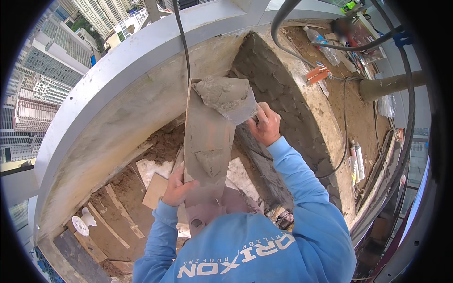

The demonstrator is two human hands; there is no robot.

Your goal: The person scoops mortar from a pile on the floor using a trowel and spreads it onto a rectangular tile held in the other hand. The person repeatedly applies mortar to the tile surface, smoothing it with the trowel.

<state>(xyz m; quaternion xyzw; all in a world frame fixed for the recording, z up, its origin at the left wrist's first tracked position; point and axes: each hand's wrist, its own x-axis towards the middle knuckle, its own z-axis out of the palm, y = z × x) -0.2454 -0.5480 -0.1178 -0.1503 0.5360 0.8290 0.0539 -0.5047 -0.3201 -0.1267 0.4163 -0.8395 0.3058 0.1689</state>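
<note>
My left hand [177,189] grips the near end of a long flat board [205,137] by its left edge. Grey wet mortar coats the board, with a small ridge of it [209,161] toward the near end. In my right hand [267,124] is a trowel [244,111], its blade lying over the board's far right corner. A thick lump of mortar [222,92] rests there on the blade and board; whether the blade touches the board is hidden. To the right, rough fresh mortar covers the inner face of a low wall [283,94].
A curved parapet [118,127] bounds the left, with high-rises beyond. Wood strips [123,210] and a white disc-shaped fitting [80,226] lie on the dirt. Cables [345,127] cross the right side. Beyond the wall are a plastic bottle [323,45], an orange tool [317,74] and sealant tubes [358,160].
</note>
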